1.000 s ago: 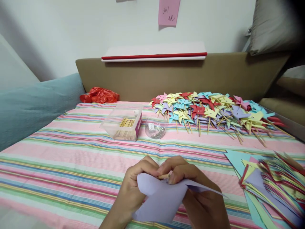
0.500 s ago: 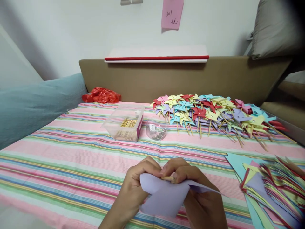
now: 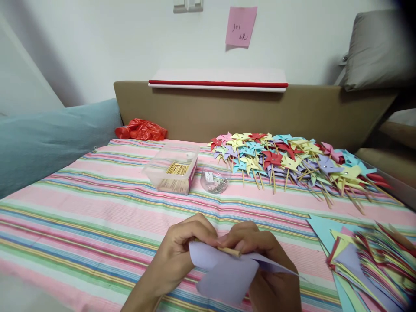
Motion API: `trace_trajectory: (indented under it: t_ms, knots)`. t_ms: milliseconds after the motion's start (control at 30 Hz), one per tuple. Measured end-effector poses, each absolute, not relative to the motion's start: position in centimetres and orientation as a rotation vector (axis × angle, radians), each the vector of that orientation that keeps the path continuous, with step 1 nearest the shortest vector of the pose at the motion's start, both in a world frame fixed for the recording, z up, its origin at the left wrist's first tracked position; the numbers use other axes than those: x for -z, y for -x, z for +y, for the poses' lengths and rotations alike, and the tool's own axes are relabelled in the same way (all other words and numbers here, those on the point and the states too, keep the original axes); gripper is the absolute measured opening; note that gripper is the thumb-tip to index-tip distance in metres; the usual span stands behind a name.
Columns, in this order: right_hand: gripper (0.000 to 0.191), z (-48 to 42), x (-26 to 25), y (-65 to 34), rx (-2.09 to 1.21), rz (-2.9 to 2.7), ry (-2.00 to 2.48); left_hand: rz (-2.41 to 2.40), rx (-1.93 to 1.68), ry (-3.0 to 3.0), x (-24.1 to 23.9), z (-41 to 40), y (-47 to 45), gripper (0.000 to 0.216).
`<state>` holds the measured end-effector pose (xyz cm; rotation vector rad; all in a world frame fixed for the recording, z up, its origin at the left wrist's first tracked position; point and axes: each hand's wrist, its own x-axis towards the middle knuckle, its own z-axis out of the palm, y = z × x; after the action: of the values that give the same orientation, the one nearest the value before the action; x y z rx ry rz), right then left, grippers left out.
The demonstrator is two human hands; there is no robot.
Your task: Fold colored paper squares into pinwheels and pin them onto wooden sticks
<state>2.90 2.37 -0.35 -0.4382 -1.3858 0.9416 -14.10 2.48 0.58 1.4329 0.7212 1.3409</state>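
Fingers of left hand (image 3: 175,255) and right hand (image 3: 261,253) pinch thin wooden stick (image 3: 229,251) onto lilac paper sheet (image 3: 227,275), likely light, floppy and crease-prone; hold centrally.

Pink note (image 3: 241,26) on wall, at 12 o'clock: handwritten "301", one scrawled character beneath, unclear. Pink label on box (image 3: 172,173) and tag in pin bag (image 3: 214,181): too small to read.

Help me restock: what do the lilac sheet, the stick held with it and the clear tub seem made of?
Lilac sheet: thin matte paper, it curls softly. Stick: pale, matte, likely wood or bamboo. Clear tub: glossy plastic, contents show through.
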Motion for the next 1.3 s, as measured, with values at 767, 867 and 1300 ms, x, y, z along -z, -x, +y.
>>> trace_trajectory:
  t_ms: [767,867,1300]
  knots:
    - [0.028,4.5,2.7,-4.5,-1.084,-0.866,0.946,0.885,-0.982,-1.217,0.4,3.0,11.7,0.026]
    - [0.037,5.3,2.5,-5.3,-1.192,-0.815,0.985,0.936,-0.924,-1.221,1.2,3.4,11.2,0.029]
    - [0.028,4.4,4.0,-2.2,-1.297,-1.407,1.048,1.124,-1.328,-0.794,3.6,4.9,9.8,0.047]
